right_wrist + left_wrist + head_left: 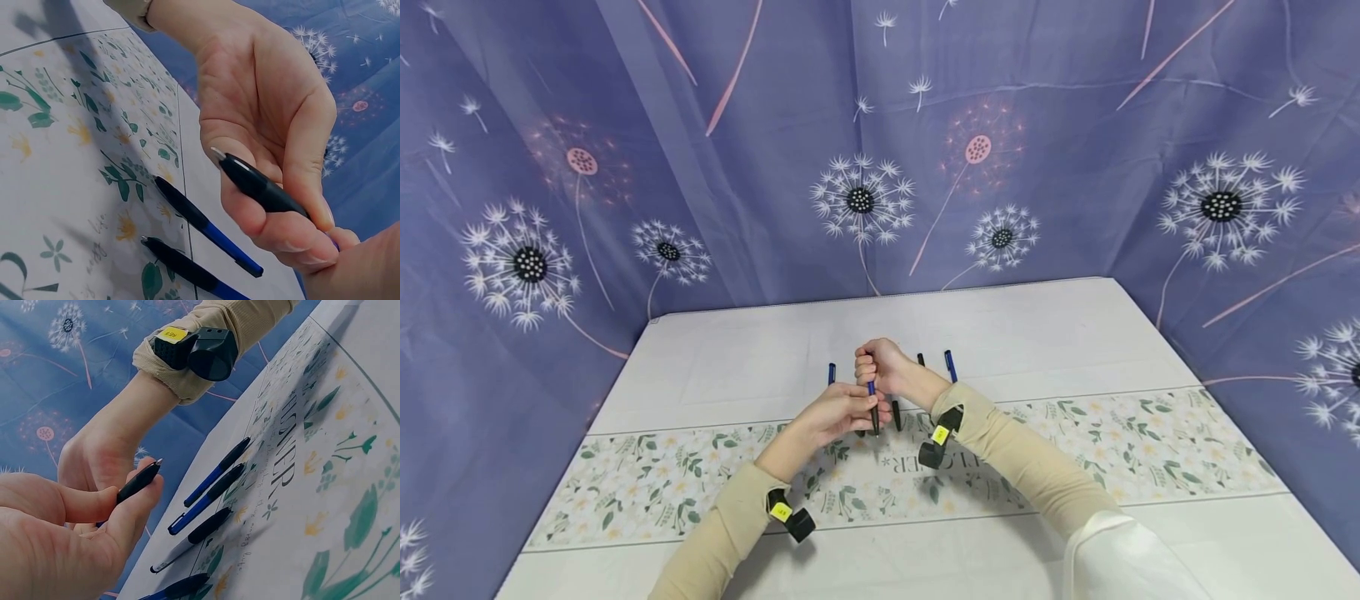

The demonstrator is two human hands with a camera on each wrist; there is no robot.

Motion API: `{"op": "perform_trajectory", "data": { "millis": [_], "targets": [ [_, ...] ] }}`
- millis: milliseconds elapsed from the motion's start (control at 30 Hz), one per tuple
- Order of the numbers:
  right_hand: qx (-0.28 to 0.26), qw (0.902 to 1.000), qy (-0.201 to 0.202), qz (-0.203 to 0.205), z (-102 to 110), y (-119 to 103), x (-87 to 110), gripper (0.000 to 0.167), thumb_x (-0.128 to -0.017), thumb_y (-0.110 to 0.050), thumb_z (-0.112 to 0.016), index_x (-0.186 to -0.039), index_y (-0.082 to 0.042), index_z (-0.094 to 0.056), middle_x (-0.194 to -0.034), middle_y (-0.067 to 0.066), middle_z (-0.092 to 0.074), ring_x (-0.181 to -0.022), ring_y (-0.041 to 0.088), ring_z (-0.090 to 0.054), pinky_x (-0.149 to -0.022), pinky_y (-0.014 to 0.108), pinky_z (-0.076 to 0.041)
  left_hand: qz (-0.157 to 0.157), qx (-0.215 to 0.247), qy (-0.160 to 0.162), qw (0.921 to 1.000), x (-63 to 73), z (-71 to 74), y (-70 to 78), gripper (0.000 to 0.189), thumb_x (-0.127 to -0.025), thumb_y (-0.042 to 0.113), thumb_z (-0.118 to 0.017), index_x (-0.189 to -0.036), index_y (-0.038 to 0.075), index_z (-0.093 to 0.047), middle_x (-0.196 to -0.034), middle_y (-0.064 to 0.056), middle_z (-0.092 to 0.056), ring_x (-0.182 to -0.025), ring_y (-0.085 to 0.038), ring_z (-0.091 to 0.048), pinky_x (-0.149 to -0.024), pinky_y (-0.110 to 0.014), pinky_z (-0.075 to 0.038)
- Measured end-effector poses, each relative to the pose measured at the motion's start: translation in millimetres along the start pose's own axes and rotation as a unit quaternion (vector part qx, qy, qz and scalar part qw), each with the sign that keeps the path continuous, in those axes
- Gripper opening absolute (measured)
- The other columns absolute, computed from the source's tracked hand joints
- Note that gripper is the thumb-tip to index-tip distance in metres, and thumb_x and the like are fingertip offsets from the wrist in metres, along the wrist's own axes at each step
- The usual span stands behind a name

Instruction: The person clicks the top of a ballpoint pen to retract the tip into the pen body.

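A blue pen [873, 408] with a black grip is held between both hands, its metal tip pointing down toward me. My left hand [838, 410] pinches the pen near its black grip [139, 481] between thumb and fingers. Just above, my right hand [883, 365] has its fingers curled round the upper end, which is hidden in the fist. The left hand [269, 119] shows its palm in the right wrist view, the pen's grip [262, 187] lying across its fingers. Behind it in the left wrist view is the right hand [94, 456].
Several pens lie on the white table [722, 358] around the hands: a blue pen [832, 373] at left, a blue pen [951, 365] at right and a white-barrelled pen [190, 540] among them. A floral strip [655, 483] crosses the table. A blue curtain [760, 208] hangs behind.
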State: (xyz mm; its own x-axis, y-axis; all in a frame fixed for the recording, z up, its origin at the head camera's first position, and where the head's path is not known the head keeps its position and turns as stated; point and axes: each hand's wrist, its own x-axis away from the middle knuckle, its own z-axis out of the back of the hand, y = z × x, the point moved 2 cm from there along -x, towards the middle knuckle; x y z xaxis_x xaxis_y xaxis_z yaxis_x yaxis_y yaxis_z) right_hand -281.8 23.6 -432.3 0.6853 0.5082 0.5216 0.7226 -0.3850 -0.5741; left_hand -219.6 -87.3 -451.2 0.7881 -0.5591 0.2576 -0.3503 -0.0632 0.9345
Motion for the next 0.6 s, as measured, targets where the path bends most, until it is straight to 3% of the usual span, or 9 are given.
{"op": "perform_trajectory", "data": {
  "millis": [600],
  "targets": [
    [0.025, 0.9994, 0.017, 0.017, -1.4, 3.9, -3.0, 0.036, -0.108, -0.022, -0.022, -0.075, -0.014, -0.034, -0.058, -0.008, -0.027, -0.043, 0.003, -0.021, -0.043, 0.014, -0.019, 0.015, -0.012, 0.013, 0.9997, 2.1, 2.8, 1.1, 0.04, -0.101, 0.002, -0.043, -0.129, -0.026, -0.038, -0.082, 0.002, -0.07, -0.079, -0.009, -0.069, -0.076, -0.021, -0.058]
  ]
}}
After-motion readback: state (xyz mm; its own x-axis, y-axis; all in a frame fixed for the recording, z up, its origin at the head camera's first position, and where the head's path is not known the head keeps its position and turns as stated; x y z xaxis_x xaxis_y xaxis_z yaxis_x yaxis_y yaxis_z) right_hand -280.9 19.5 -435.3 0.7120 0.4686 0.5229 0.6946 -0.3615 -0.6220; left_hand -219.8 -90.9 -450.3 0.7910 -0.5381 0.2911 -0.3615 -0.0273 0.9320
